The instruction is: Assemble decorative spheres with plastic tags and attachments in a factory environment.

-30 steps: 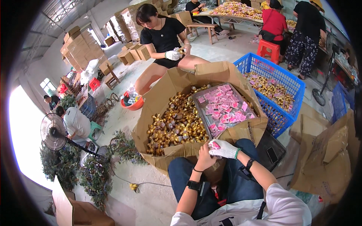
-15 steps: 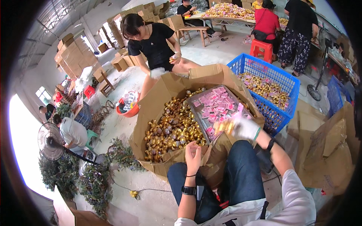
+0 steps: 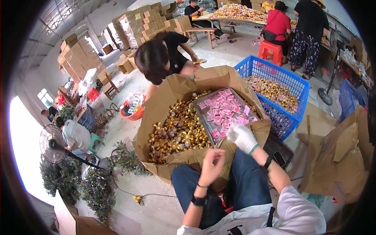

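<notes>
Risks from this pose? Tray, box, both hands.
1. The tray of pink packets lies tilted on the heap of gold pieces, its near corner at the box rim; the gloved right hand beside it might tip it.
2. The bare left hand works over the lap; anything dropped may land outside the box.

One cardboard box point(image 3: 164, 102), one blue crate point(image 3: 290, 78), one metal tray point(image 3: 203, 117), two fans point(image 3: 53, 141).
</notes>
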`<state>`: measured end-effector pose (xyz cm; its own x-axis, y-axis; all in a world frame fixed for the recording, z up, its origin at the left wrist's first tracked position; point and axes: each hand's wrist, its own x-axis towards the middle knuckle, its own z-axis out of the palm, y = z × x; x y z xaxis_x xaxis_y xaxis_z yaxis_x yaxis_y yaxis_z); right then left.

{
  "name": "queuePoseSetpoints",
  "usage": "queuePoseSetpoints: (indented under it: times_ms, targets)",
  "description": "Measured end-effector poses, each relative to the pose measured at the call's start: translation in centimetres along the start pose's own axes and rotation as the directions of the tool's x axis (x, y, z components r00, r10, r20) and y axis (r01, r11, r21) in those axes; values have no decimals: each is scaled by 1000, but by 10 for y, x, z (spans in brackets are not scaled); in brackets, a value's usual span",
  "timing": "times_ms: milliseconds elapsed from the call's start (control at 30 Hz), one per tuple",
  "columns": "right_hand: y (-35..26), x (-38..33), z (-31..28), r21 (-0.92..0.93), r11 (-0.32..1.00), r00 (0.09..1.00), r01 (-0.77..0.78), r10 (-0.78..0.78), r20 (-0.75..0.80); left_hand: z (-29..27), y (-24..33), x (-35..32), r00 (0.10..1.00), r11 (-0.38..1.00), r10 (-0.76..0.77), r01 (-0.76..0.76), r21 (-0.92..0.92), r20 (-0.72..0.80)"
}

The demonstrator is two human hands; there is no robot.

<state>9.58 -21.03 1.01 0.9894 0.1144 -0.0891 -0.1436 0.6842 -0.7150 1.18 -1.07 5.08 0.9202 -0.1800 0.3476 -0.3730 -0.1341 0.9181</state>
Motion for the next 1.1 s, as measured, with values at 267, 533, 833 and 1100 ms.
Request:
queuePoseSetpoints:
  times_ms: [267,533,833,1100]
  targets:
    - [111,-18,40,-801,-325,842,502,-27,539,52,251,-93,596,331,660,316,-889,458]
    - [131,-27,83,-997,67,998,27,50,31,92,274,-122,685,218,631,296,-930,365]
    - [164,2,40,-978,-146,986,146,-57,156,120,274,-120,708,206,616,280,-938,346]
    - [155,-20,69,-812,-482,944,329,190,269,109,251,-115,794,223,529,211,-952,300]
